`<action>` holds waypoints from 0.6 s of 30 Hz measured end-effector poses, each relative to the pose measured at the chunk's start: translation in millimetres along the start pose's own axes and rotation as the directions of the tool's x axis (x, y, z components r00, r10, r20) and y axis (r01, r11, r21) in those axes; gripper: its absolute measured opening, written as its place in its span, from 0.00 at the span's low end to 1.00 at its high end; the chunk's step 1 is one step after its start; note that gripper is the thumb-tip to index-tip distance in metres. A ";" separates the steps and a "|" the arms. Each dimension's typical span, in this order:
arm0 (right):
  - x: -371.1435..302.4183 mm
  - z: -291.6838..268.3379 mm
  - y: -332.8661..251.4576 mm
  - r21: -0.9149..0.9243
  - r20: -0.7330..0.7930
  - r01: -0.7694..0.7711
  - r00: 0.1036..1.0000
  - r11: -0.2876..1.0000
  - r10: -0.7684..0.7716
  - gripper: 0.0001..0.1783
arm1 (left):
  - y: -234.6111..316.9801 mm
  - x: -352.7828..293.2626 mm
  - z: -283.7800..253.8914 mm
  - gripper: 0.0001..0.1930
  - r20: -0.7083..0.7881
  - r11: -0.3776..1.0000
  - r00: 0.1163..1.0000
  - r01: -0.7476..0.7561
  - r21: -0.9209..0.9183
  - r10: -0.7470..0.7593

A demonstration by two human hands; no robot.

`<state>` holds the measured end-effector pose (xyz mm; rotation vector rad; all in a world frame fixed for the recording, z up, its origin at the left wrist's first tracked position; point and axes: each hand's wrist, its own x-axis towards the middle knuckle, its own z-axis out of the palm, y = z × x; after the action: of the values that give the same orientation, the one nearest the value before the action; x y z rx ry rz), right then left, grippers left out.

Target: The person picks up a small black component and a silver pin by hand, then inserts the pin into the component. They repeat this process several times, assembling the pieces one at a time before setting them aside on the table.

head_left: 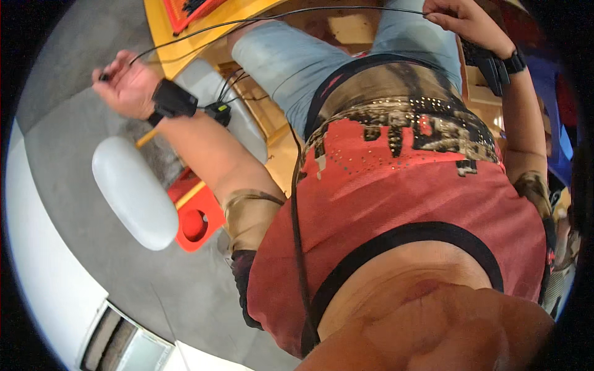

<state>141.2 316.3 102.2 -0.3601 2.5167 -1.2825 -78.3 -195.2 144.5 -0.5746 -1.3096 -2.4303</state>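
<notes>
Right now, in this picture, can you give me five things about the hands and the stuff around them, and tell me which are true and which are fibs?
1. The bare right hand pinches a thin black cable. True.
2. The cable reaches across to the bare left hand. True.
3. The left wrist is bare. False: it wears a black, boxy device on a strap.
4. The person's shirt is all green. False: the red, black-trimmed shirt has a dark, patterned part too.
5. A pale, smooth, rounded oblong pad is on the person's left, near a red plastic piece. True.
</notes>
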 end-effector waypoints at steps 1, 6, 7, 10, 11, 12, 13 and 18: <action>5.4 3.2 -2.8 -0.017 -0.003 -0.022 1.000 1.000 0.022 0.10 | -1.2 -3.2 -4.1 0.14 -0.008 0.999 1.000 -0.018 0.027 0.018; -15.8 14.5 55.4 0.064 0.015 -0.042 0.999 0.997 0.041 0.07 | -37.0 -37.0 -32.3 0.11 -0.155 0.981 0.978 0.119 -0.155 -0.143; -18.7 9.9 58.5 0.105 0.049 -0.085 0.996 0.991 0.080 0.09 | -40.0 -39.9 -43.0 0.11 -0.159 0.982 0.977 0.115 -0.147 -0.138; -18.4 -0.4 58.6 0.113 0.048 -0.057 0.998 0.992 0.052 0.09 | -48.2 -43.1 -63.3 0.11 -0.216 0.949 0.956 0.130 -0.287 -0.197; -13.7 2.3 55.2 0.114 0.064 -0.068 0.996 0.991 0.061 0.09 | -53.0 -40.8 -66.6 0.12 -0.217 0.960 0.954 0.155 -0.231 -0.207; -10.1 5.0 50.4 0.118 0.061 -0.066 0.996 0.991 0.059 0.09 | -57.8 -37.2 -68.9 0.13 -0.217 0.968 0.952 0.180 -0.175 -0.217; -5.4 7.8 44.6 0.008 0.062 -0.001 0.998 1.000 0.000 0.08 | -61.6 -31.8 -70.7 0.13 -0.315 0.974 0.926 0.170 -0.152 -0.211; 16.5 10.9 -28.4 -0.011 0.037 0.031 0.999 0.999 -0.030 0.10 | -49.0 1.5 -80.6 0.14 -0.312 0.992 0.944 0.080 -0.099 -0.108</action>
<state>132.4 286.3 116.9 -0.4221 2.4983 -1.2617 -117.8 -237.5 70.0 -0.1310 -1.1261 -2.5328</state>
